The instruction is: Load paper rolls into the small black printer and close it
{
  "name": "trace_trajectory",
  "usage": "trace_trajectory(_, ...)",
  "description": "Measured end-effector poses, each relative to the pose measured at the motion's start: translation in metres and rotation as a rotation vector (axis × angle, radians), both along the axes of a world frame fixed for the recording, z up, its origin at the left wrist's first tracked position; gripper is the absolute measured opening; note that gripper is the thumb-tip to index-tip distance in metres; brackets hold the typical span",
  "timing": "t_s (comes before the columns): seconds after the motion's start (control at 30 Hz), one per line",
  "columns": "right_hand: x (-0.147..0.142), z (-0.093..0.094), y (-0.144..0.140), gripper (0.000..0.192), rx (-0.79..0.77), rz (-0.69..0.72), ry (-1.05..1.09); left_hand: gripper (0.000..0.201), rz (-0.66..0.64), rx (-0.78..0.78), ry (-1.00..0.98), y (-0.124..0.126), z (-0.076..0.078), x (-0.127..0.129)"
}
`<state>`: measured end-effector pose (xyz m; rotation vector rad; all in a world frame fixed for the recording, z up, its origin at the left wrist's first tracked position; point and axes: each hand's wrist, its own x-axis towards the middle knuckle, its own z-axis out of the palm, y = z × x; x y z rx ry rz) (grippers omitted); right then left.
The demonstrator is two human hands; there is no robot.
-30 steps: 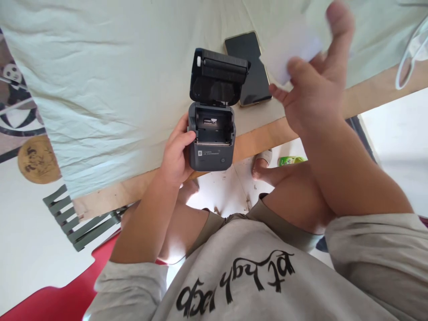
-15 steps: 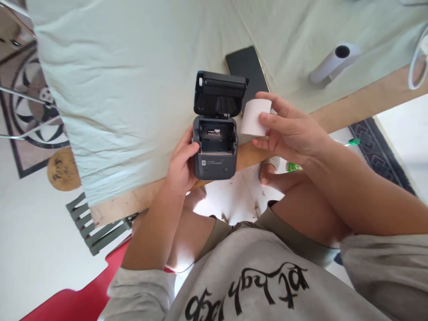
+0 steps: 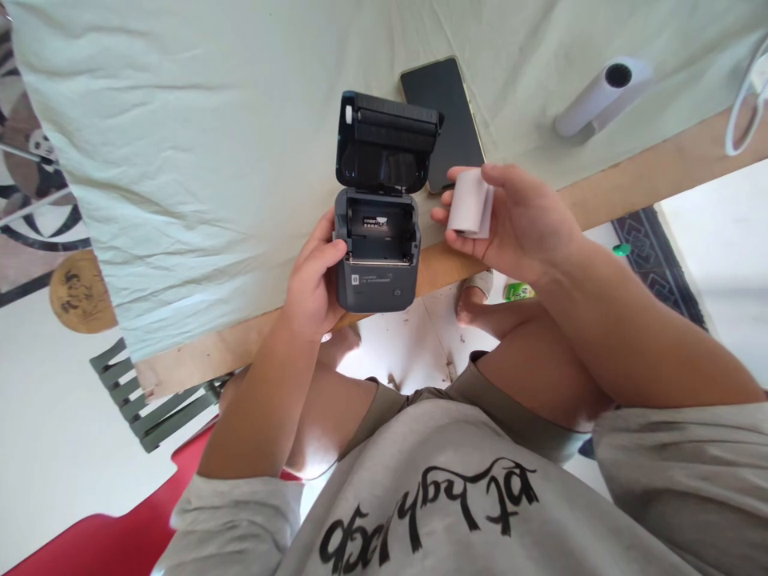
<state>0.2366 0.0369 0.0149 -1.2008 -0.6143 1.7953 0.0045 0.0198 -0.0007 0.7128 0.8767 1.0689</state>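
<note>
A small dark grey label printer (image 3: 377, 272) stands at the table's near edge with its lid (image 3: 387, 144) flipped up and its paper bay showing. My left hand (image 3: 312, 280) grips the printer's left side. My right hand (image 3: 516, 220) holds a small white paper roll (image 3: 471, 202) just to the right of the printer, at about the height of the bay. The roll is apart from the printer.
A black phone (image 3: 447, 116) lies face up behind the printer on the pale green cloth (image 3: 210, 136). A second white paper roll (image 3: 600, 92) lies at the back right. A white loop (image 3: 744, 112) is at the right edge. A slatted chair (image 3: 156, 400) stands below left.
My right hand came down from high at the right with the paper roll and now holds it beside the open printer. My left hand stayed on the printer.
</note>
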Motion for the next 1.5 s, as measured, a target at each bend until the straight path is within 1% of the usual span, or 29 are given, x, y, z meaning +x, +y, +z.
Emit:
trace_trajectory(0.07,-0.001,-0.001,0.001,0.028,0.005,-0.009,-0.017,0.034,-0.007,0.0,-0.012,0.0,0.0,0.0)
trace_trajectory(0.1,-0.002,-0.002,0.0,0.027,0.038,-0.029,-0.037,0.034,-0.012,-0.002,-0.017,0.0,-0.001,0.0)
trace_trajectory(0.17,-0.004,-0.001,-0.003,0.028,0.154,-0.055,-0.106,0.034,-0.018,0.004,-0.027,0.0,-0.002,-0.001)
trace_trajectory(0.23,-0.006,0.003,-0.008,0.04,0.337,-0.033,-0.245,0.035,-0.022,0.013,-0.035,0.001,-0.003,-0.001)
trace_trajectory(0.3,-0.008,0.011,-0.015,0.05,0.547,0.029,-0.461,0.035,-0.021,0.034,-0.042,0.001,-0.005,-0.002)
trace_trajectory(0.4,-0.016,0.025,-0.021,0.055,0.848,0.177,-0.786,0.033,-0.017,0.058,-0.041,0.0,-0.006,-0.002)
trace_trajectory(0.47,-0.025,0.031,-0.021,0.05,0.99,0.287,-0.91,0.03,-0.011,0.064,-0.043,-0.001,-0.007,-0.002)
trace_trajectory(0.53,-0.036,0.031,-0.019,0.036,1.054,0.346,-1.005,0.029,0.002,0.064,-0.047,-0.001,-0.008,-0.002)
trace_trajectory(0.6,-0.047,0.026,-0.015,0.022,1.082,0.324,-1.126,0.029,0.001,0.069,-0.045,0.0,-0.011,-0.003)
trace_trajectory(0.63,-0.051,0.023,-0.013,0.019,1.092,0.301,-1.193,0.032,-0.007,0.085,-0.044,0.0,-0.013,-0.003)
trace_trajectory(0.7,-0.055,0.015,-0.01,0.018,1.122,0.277,-1.305,0.038,-0.016,0.114,-0.038,0.001,-0.015,-0.004)
trace_trajectory(0.77,-0.056,0.008,-0.007,0.021,1.169,0.285,-1.348,0.039,-0.009,0.134,-0.035,0.002,-0.017,-0.004)
trace_trajectory(0.87,-0.055,0.003,-0.006,0.016,1.256,0.278,-1.331,0.034,0.006,0.14,-0.036,0.001,-0.017,-0.003)
trace_trajectory(0.93,-0.054,0.004,-0.008,0.013,1.285,0.216,-1.351,0.036,0.008,0.126,-0.033,0.001,-0.016,-0.002)
trace_trajectory(1.0,-0.055,0.006,-0.012,0.014,1.312,0.133,-1.386,0.041,0.003,0.108,-0.031,0.0,-0.014,-0.002)
trace_trajectory(1.03,-0.055,0.007,-0.015,0.015,1.335,0.115,-1.394,0.043,0.001,0.105,-0.037,0.0,-0.014,-0.002)
trace_trajectory(1.07,-0.056,0.007,-0.018,0.016,1.371,0.118,-1.388,0.045,-0.006,0.107,-0.043,0.0,-0.014,-0.002)
trace_trajectory(1.13,-0.057,0.006,-0.023,0.019,1.454,0.173,-1.345,0.048,-0.021,0.113,-0.034,-0.001,-0.013,-0.003)
trace_trajectory(1.2,-0.056,0.003,-0.026,0.024,1.508,0.225,-1.262,0.05,-0.026,0.118,0.021,-0.002,-0.012,-0.004)
trace_trajectory(1.23,-0.054,0.002,-0.025,0.028,1.517,0.229,-1.197,0.053,-0.025,0.123,0.058,-0.002,-0.012,-0.004)
trace_trajectory(1.27,-0.052,0.002,-0.024,0.03,1.501,0.213,-1.134,0.056,-0.021,0.131,0.09,-0.003,-0.012,-0.004)
trace_trajectory(1.33,-0.046,0.003,-0.018,0.027,1.403,0.077,-1.048,0.063,-0.014,0.16,0.122,-0.004,-0.012,-0.005)
trace_trajectory(1.4,-0.04,0.006,-0.009,0.015,1.218,-0.082,-1.024,0.07,-0.018,0.184,0.127,-0.004,-0.014,-0.007)
trace_trajectory(1.43,-0.037,0.007,-0.004,0.014,1.128,-0.127,-0.989,0.072,-0.021,0.189,0.128,-0.003,-0.015,-0.007)
trace_trajectory(1.5,-0.033,0.005,0.007,0.027,1.026,-0.146,-0.798,0.073,-0.024,0.2,0.125,-0.003,-0.018,-0.008)
